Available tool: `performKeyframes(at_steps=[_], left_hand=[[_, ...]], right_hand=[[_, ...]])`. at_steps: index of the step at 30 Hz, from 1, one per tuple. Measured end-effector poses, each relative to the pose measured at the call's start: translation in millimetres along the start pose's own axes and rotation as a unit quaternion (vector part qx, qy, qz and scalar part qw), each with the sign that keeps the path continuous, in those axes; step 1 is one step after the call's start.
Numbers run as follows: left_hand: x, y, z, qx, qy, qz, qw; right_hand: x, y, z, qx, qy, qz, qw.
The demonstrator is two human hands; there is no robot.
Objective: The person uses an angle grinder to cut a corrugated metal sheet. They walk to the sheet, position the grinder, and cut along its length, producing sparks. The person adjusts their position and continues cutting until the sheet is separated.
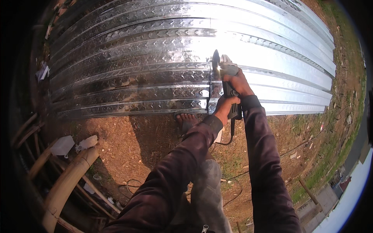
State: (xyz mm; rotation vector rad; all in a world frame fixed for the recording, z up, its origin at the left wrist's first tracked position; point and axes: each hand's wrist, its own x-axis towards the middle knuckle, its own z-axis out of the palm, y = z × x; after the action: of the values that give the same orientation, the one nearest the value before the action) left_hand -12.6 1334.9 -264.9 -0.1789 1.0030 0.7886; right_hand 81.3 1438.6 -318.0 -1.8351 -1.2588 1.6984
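Note:
Both my hands hold an angle grinder (232, 90) over a large sheet of shiny ribbed metal (147, 77). My left hand (225, 106) wraps round the rear of its dark body. Closer to the head, my right hand (239, 82) is closed on the grinder. The dark cutting disc (216, 61) stands on edge at the sheet, with a bright spot beside it. A dark cut line (210, 87) runs from the sheet's near edge up to the disc. Glare hides the metal just beyond, and the disc's exact contact is unclear.
The grinder's black cord (232, 134) drops to the brown ground (112, 136). My bare foot (185, 118) is by the sheet's near edge. Bamboo poles (72, 182) and a white plastic container (62, 146) lie at left. Grass (332, 136) and a concrete slab (322, 204) are at right.

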Motion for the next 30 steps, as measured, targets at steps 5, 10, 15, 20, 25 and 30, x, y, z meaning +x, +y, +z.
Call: performKeyframes(at_steps=[5,10,15,20,25,30], left_hand=[[0,12,11,0.002,0.006,-0.029,1.000],[4,30,7,-0.029,0.006,-0.053,0.998],[0,38,12,-0.048,0.015,-0.057,0.997],[6,36,6,-0.064,0.011,-0.068,0.996],[9,36,7,-0.070,0.010,-0.072,0.995],[8,39,8,-0.073,0.022,-0.076,0.994]], right_hand=[[-2,-23,-7,-0.027,0.007,0.091,0.995],[-9,-64,9,-0.013,-0.021,0.055,0.998],[6,-38,-2,-0.179,-0.058,0.026,0.982],[11,-41,1,-0.081,-0.065,0.072,0.992],[14,-39,0,-0.077,-0.071,0.072,0.992],[15,-37,1,-0.074,-0.074,0.079,0.991]])
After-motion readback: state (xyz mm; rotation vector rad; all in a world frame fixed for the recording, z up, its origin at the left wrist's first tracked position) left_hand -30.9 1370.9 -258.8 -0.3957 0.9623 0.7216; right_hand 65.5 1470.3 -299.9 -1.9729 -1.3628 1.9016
